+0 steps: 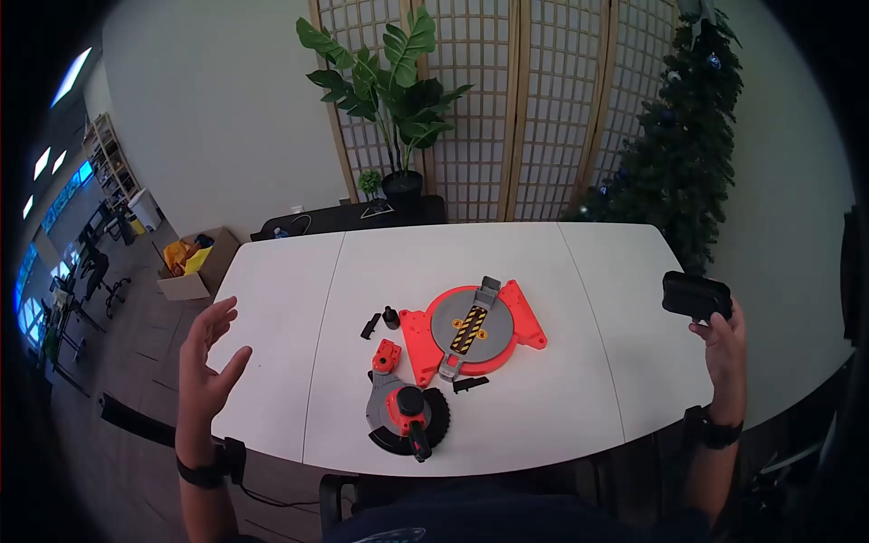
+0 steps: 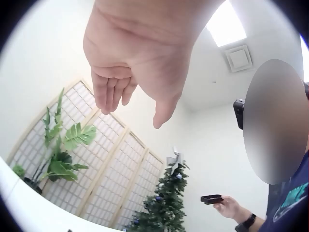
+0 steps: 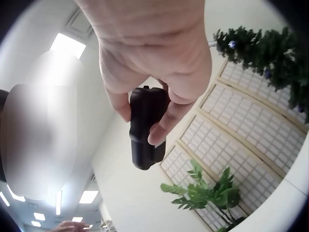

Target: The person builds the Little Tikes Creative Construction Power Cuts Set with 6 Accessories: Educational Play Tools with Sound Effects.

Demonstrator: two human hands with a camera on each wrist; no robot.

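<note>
My right hand grips a small black block-shaped object above the table's right end. In the right wrist view, the thumb and fingers pinch this black object from both sides; its kind I cannot tell. Raised over the left end, my left hand has its fingers extended and thumb spread, with nothing in it. On the table lies a red toy miter saw base with a round grey turntable. In front of it rests the toy saw head, with its black toothed blade.
Small black parts, including a knob and a clip, lie left of the base. Another black strip is at its front. The white table has seams. A cardboard box stands beyond its left end.
</note>
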